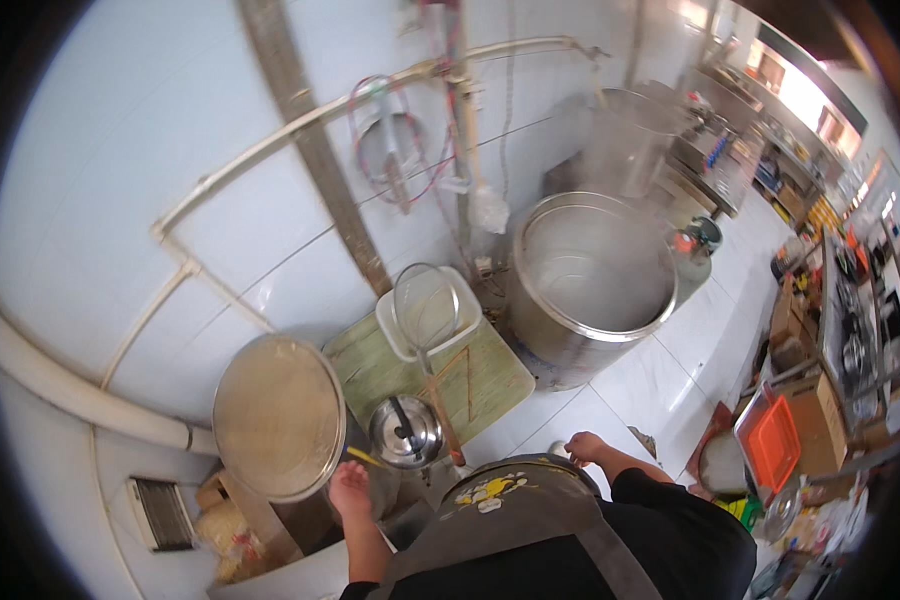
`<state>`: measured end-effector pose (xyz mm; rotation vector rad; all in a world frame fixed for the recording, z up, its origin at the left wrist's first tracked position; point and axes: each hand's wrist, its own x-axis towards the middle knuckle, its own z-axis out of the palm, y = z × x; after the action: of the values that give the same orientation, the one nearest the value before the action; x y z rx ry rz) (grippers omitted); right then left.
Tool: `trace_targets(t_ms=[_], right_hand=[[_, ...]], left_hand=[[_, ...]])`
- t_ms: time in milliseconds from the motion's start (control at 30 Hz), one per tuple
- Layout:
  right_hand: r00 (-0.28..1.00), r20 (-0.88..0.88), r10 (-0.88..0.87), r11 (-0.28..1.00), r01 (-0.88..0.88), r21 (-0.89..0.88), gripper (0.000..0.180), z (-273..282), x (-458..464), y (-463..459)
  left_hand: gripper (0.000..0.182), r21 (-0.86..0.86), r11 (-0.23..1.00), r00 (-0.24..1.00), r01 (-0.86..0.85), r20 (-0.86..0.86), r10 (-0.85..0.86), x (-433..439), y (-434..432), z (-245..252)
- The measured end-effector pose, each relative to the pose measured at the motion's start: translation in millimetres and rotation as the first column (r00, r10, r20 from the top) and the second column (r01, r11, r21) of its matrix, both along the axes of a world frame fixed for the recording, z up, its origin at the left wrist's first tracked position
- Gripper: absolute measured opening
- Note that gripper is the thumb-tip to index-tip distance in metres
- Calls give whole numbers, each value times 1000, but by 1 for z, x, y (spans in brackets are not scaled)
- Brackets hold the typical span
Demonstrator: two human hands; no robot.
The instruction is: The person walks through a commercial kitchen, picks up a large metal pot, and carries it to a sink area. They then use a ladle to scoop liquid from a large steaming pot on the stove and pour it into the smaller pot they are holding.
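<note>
My left hand [351,487] is raised beside the rim of a large round pot with a tan, flat top surface [279,416]; I see nothing held in it, and its fingers are bent. My right hand [585,448] hangs beside the grey apron [510,510], fingers curled, its grip unclear. Between them a lidded steel pot [406,433] stands near a greenish board [495,375]. A wire strainer [426,307] with a wooden handle leans across a white plastic tub [466,294]. A tall steel pot [592,330] steams to the right of the board.
Another tall steaming pot [630,142] stands farther back by the wall. A pipe [247,169] runs along the tiled wall. On the right are cardboard boxes [814,420], an orange plastic tray [772,442] and cluttered shelves. A cardboard box with bagged goods [229,536] sits lower left.
</note>
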<state>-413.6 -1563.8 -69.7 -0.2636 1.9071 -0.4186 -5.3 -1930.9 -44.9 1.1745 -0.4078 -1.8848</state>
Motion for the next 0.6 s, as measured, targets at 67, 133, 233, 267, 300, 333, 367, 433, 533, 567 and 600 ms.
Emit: trace_targets(t_ms=[67, 133, 233, 267, 300, 333, 367, 433, 533, 567, 600], right_hand=[[999, 11, -53, 998, 53, -31, 31, -13, -6, 24], [983, 70, -170, 985, 171, -9, 29, -30, -13, 51], [993, 83, -86, 994, 90, -54, 30, -55, -27, 103], [997, 54, -58, 994, 63, -89, 30, -62, -30, 125], [950, 150, -275, 959, 281, -21, 30, -70, -33, 143], [940, 151, -307, 951, 309, 6, 30, -76, -39, 163], [924, 173, -340, 939, 343, 15, 30, -80, -39, 185], [896, 188, -401, 916, 398, 59, 29, -84, -45, 233], [755, 150, -638, 767, 640, 37, 26, -80, -47, 307], [711, 128, -692, 720, 693, 37, 25, -76, -48, 327], [665, 120, -738, 672, 740, 32, 25, -72, -49, 345]], left_hand=[[23, 17, 974, 971, 225, -82, -223, -42, 11, 16], [26, 25, 924, 924, 382, 9, -382, -93, 34, 31], [30, -54, 826, 825, 561, 114, -553, -178, 81, 56], [29, -58, 777, 776, 626, 145, -614, -207, 97, 64], [28, -59, 727, 724, 684, 173, -667, -235, 113, 70], [27, -80, 663, 664, 744, 197, -722, -262, 133, 76], [26, -100, 593, 599, 799, 222, -770, -288, 152, 83], [24, -122, 463, 479, 878, 245, -843, -339, 197, 90], [25, -128, 261, 284, 957, 222, -933, -404, 263, 93], [25, -127, 160, 186, 979, 229, -955, -423, 281, 94], [25, -127, 61, 89, 990, 232, -969, -440, 300, 95]])
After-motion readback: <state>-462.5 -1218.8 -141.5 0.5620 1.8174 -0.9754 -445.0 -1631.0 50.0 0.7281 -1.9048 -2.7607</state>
